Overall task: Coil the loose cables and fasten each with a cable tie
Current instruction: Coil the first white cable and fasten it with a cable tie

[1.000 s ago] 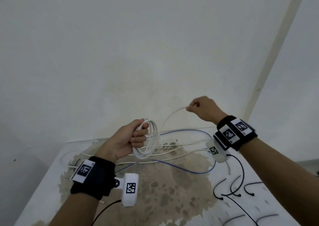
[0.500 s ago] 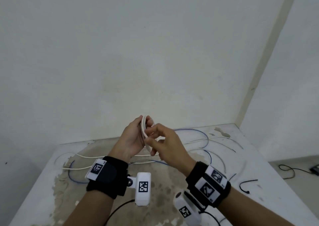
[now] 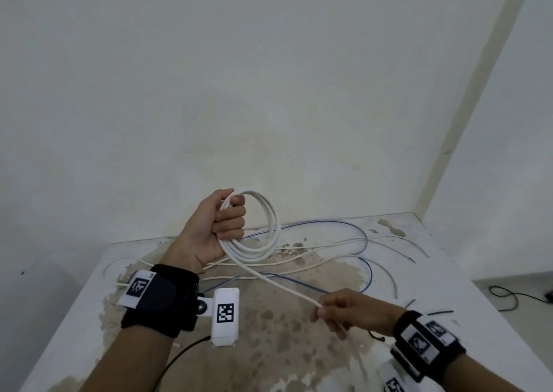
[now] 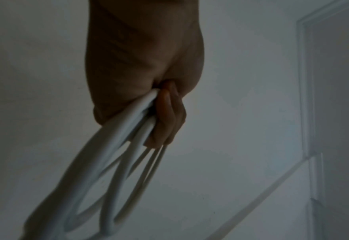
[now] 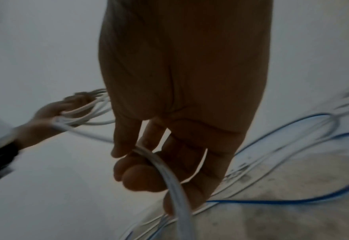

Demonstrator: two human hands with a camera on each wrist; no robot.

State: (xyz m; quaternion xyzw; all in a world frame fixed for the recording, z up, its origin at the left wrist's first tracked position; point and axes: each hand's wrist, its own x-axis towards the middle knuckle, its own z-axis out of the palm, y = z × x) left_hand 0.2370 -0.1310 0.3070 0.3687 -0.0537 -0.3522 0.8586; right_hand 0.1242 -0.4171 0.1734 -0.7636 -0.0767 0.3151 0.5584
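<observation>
My left hand is raised above the table and grips a coil of white cable of several loops; the same coil hangs from the curled fingers in the left wrist view. A straight strand runs down from the coil to my right hand, which pinches the white cable between thumb and fingers low over the table. A loose blue cable and thin white cables lie on the table behind. Black cable ties lie at the right.
The white table has a large brown stain in its middle and stands in a corner of white walls. A black cord lies on the floor to the right. My left hand with the coil shows in the right wrist view.
My right hand left the coil and slid down and right along the cable, drawing out a straight strand. My left hand kept its hold, and the coil now faces me more openly.
</observation>
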